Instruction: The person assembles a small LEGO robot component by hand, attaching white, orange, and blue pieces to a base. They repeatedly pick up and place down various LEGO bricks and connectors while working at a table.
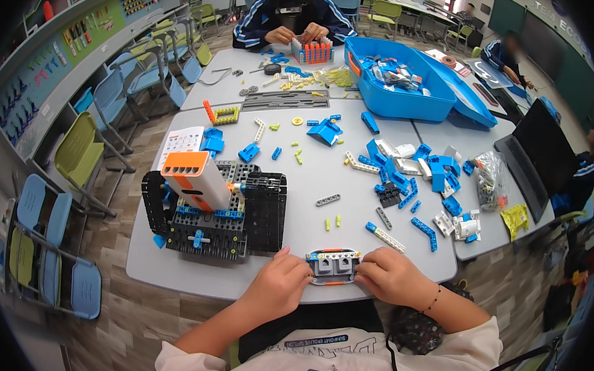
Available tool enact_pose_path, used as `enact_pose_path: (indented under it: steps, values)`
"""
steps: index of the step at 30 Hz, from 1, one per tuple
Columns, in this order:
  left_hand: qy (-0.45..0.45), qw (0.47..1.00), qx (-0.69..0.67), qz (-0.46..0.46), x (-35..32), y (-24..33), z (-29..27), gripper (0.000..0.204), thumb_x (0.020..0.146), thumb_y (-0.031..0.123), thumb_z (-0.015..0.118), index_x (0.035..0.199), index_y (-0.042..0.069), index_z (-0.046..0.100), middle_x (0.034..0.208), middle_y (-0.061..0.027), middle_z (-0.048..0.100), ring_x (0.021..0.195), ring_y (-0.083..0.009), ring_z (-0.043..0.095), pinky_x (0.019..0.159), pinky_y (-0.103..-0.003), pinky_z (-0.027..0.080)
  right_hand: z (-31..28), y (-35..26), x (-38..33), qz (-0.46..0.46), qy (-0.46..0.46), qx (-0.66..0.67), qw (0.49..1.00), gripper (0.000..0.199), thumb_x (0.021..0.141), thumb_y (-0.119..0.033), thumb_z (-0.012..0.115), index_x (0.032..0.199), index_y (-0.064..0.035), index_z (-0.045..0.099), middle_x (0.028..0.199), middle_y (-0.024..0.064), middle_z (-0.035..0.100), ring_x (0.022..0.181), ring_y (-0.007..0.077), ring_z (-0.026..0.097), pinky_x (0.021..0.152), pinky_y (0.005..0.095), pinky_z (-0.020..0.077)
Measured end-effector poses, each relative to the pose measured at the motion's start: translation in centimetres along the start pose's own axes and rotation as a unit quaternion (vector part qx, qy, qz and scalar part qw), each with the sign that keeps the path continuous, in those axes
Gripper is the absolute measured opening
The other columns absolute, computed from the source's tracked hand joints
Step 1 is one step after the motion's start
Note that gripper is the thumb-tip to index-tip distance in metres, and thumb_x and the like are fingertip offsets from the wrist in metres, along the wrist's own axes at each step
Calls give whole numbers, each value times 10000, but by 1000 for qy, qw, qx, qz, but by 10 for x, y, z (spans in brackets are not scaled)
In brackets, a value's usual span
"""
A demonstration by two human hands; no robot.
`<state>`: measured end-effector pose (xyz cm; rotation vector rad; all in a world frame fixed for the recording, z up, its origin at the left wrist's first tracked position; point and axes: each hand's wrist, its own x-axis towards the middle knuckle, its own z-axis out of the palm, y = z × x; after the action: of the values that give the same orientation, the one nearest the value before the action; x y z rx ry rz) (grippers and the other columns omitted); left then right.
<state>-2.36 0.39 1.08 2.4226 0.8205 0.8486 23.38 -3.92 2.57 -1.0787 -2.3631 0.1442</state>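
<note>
At the table's near edge, my left hand (280,282) and my right hand (392,276) pinch the two ends of a small grey building-block assembly (335,267). A white perforated beam (336,255) runs along its far side, and two light grey square pieces sit in its middle. Orange bits show at its edges. My fingertips partly hide both ends. Left of it stands a tracked block model (197,219) with black treads and a white-and-orange box (197,180) on top. Two yellow-green pins (332,223) and a grey beam (383,217) lie just beyond the assembly.
Blue and white pieces (405,169) are scattered at the right, near a bag of parts (492,180) and a laptop (536,150). A blue bin (401,104) holds more pieces. Across the table another person's hands (298,34) work on an orange-and-grey build (314,51).
</note>
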Motion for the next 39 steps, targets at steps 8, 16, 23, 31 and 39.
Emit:
enact_pose_path:
  steps: [8, 16, 23, 31, 39]
  values:
    - [9, 1000, 17, 4, 2, 0, 0, 131, 764, 8, 672, 871, 40, 602, 895, -90, 612, 887, -277, 626, 972, -498, 450, 2, 11, 8, -86, -20, -21, 996, 170, 752, -59, 627, 869, 36, 549, 869, 145, 543, 851, 286, 561, 735, 360, 483]
    - [17, 1000, 10, -15, 0, 3, 5, 113, 770, 4, 651, 863, 31, 593, 894, -94, 596, 877, -274, 617, 961, -476, 464, 5, 14, 6, 26, -33, 120, 992, 166, 747, 22, 650, 870, 13, 539, 806, 134, 563, 725, 278, 574, 648, 365, 486]
    - [26, 999, 17, -14, 2, 2, 7, 122, 768, 23, 670, 874, 36, 612, 906, -91, 617, 886, -276, 628, 944, -469, 470, 3, -7, -1, -36, 65, 79, 994, 170, 731, -30, 683, 858, -17, 571, 905, 127, 604, 813, 271, 606, 697, 366, 514]
    - [48, 998, 36, -1, 3, 5, 15, 129, 760, 20, 675, 877, 38, 622, 890, -97, 611, 891, -278, 624, 917, -457, 480, 43, -35, 4, -35, 53, 55, 996, 184, 743, -40, 684, 891, 18, 590, 1092, 150, 627, 967, 287, 624, 817, 340, 539]
    - [52, 997, 48, 25, 3, 0, 15, 147, 766, 0, 655, 901, 16, 600, 879, -111, 603, 869, -285, 622, 909, -462, 483, 46, -35, 6, -14, 66, 87, 994, 158, 743, -26, 630, 879, 13, 560, 1095, 151, 619, 935, 279, 616, 826, 336, 521]
